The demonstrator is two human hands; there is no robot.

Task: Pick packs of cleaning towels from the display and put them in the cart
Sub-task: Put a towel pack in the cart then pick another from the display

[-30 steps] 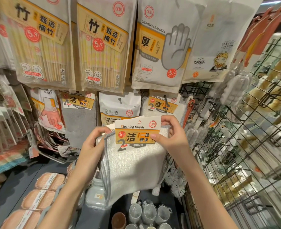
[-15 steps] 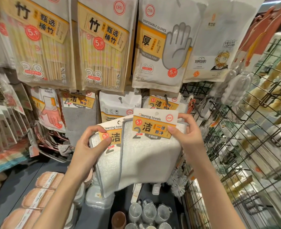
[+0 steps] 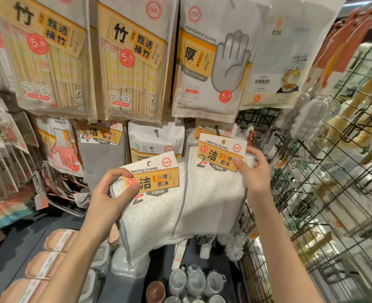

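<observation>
Now two towel packs — left hand (image 3: pixel 106 193) pinches one (image 3: pixel 152 206), right hand (image 3: pixel 255 173) other (image 3: pixel 213 193).

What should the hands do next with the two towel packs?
Probably lower both packs toward the cart. The left hand pinches one cleaning towels pack and the right hand pinches the other pack, both already off the display; no cart shows in this view.

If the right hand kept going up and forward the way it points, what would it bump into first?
Probably the cleaning-towel pack still hanging just behind the pack that the right hand holds, though depth is hard to judge.
</observation>
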